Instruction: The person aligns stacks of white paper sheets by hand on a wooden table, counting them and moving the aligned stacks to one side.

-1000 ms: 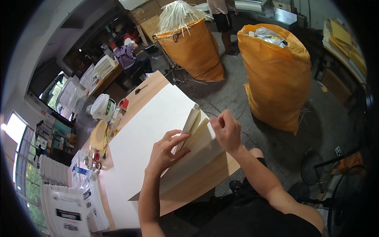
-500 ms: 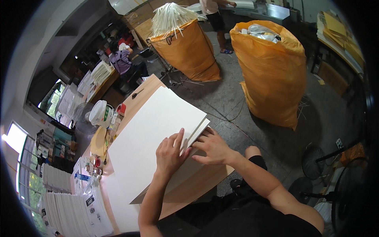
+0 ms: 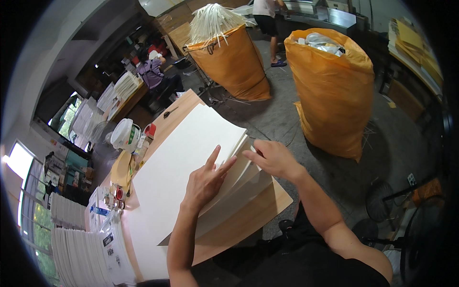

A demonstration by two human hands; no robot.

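Note:
A stack of large white sheets [image 3: 186, 148] lies on the wooden table [image 3: 210, 248], its near right corner lifted and fanned apart. My left hand [image 3: 205, 184] rests on the top sheet with fingers stretched out and spread. My right hand [image 3: 277, 161] is at the raised corner, thumb and curled fingers closed on the edge of a white sheet. Its fingertips are partly hidden, so how many sheets it grips does not show. Below the lifted edges, more pale sheets slope down to the table.
Scissors [image 3: 170, 113], a white bucket [image 3: 125, 135], tape rolls [image 3: 149, 130] and a blue-labelled bottle [image 3: 99, 211] line the table's far left. Piled printed sheets [image 3: 79, 256] stand lower left. Two orange sacks [image 3: 330, 91] stand beyond. A seated person [image 3: 152, 74] and a standing person [image 3: 266, 21] are farther back.
My right hand has moved up and right from beneath the corner, bending the sheets further apart. My left hand's fingers have spread on top. The view has shifted slightly.

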